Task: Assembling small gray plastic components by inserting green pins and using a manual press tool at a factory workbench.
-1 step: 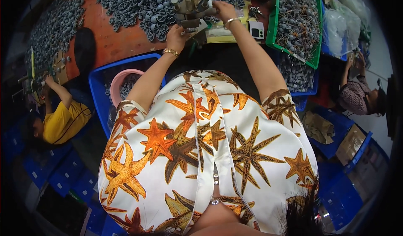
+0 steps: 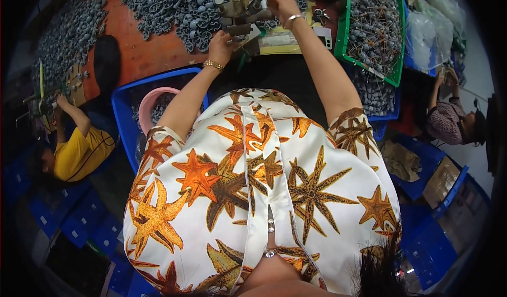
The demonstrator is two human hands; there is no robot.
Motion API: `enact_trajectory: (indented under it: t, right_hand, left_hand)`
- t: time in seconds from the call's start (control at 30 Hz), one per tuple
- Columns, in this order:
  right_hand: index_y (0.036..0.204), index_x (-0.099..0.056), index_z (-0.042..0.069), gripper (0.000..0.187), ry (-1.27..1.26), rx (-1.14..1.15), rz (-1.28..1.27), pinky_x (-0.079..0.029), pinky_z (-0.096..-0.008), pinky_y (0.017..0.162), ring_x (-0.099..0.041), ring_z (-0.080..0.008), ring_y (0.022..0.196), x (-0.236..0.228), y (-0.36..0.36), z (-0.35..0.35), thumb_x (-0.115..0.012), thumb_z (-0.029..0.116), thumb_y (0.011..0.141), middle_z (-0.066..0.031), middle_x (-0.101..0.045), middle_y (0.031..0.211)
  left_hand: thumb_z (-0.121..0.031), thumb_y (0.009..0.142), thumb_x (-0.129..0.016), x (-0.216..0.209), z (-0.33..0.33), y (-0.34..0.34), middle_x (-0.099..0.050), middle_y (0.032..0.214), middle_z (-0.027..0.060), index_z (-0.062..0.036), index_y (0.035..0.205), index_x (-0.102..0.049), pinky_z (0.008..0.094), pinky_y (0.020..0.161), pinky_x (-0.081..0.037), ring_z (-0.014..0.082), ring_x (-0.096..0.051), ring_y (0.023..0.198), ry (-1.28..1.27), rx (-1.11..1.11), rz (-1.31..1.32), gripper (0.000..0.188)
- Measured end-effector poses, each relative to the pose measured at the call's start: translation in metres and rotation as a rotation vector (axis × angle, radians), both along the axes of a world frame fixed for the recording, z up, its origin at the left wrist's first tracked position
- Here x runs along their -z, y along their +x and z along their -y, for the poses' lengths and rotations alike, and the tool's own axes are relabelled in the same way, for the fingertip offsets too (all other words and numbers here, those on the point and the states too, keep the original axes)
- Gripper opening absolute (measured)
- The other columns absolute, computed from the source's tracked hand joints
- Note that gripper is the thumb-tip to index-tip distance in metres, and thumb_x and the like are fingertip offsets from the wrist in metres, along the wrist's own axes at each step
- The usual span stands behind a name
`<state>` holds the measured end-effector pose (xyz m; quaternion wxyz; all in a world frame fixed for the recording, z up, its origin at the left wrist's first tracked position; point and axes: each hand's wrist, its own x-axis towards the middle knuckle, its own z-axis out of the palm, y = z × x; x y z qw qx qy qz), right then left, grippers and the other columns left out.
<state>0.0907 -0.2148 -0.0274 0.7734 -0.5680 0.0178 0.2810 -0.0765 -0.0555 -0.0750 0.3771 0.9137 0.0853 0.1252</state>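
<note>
Dull-metal bench fixture: upright brass-toned cylinder at centre, shorter post each side, horizontal bar beneath. Short dark cylindrical piece lies sideways at its near side. Heaped grey parts alongside.

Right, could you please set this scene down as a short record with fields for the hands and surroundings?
Left hand: at the near side of a metal fixture; grip unclear
Right hand: at the fixture's right side; contact unclear
Bench: reddish-orange tabletop bearing heaped grey parts
Right of hands: smartphone; green crate of grey pieces
Left bin: blue bin holding a pink basin
Co-workers: yellow top, left; patterned top, right
</note>
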Motion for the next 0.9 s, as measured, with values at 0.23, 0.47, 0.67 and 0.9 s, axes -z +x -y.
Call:
enact_trajectory:
  t: [0.23, 0.47, 0.67, 0.9]
  right_hand:
    - [0.102, -0.055, 0.002, 0.024, -0.003, -0.056, 0.787, -0.046, -0.0281, 0.073, -0.058, -0.0157, 0.085, -0.1, -0.011, 0.002, -0.054, 0.018, 0.085, -0.0042, -0.06, 0.092]
    - [0.082, -0.051, 0.003, 0.03, -0.343, -0.33, 1.58, -0.047, -0.0332, 0.077, -0.057, -0.0275, 0.081, -0.082, -0.126, 0.064, -0.073, 0.014, 0.064, -0.0086, -0.056, 0.078]
    - [0.089, -0.058, 0.001, 0.029, -0.199, -0.192, 1.239, -0.046, -0.03, 0.078, -0.058, -0.0206, 0.088, -0.134, -0.099, 0.067, -0.071, 0.011, 0.065, -0.009, -0.06, 0.093]
    - [0.083, -0.061, 0.0, 0.029, -0.924, 1.031, 0.595, -0.046, -0.0239, 0.054, -0.055, -0.0132, 0.055, -0.047, 0.058, 0.208, -0.066, 0.028, 0.075, -0.0058, -0.06, 0.067]
  left_hand:
    - [-0.014, 0.062, -0.067, -0.004, 0.017, 0.005, -0.055, 0.078, 0.0115, -0.0078, 0.077, -0.065, 0.0386, 0.066, -0.045, 0.0292, -0.055, 0.073, 0.132, -0.097, -0.108, 0.016]
    - [-0.018, 0.061, -0.07, -0.002, 0.006, 0.006, -0.055, 0.072, 0.0145, -0.0036, 0.07, -0.063, 0.0402, 0.064, -0.044, 0.0319, -0.054, 0.071, 0.067, -0.141, -0.103, 0.018]
    - [-0.022, 0.068, -0.066, -0.024, -0.003, -0.004, -0.057, 0.066, 0.0165, 0.0005, 0.068, -0.061, 0.0409, 0.06, -0.045, 0.0338, -0.056, 0.064, 0.202, -0.008, -0.227, 0.023]
    - [-0.019, 0.084, -0.054, -0.07, 0.009, -0.052, -0.053, 0.059, -0.0002, 0.0011, 0.077, -0.06, 0.0218, 0.047, -0.038, 0.0089, -0.045, 0.047, -0.815, 0.113, -0.495, 0.022]
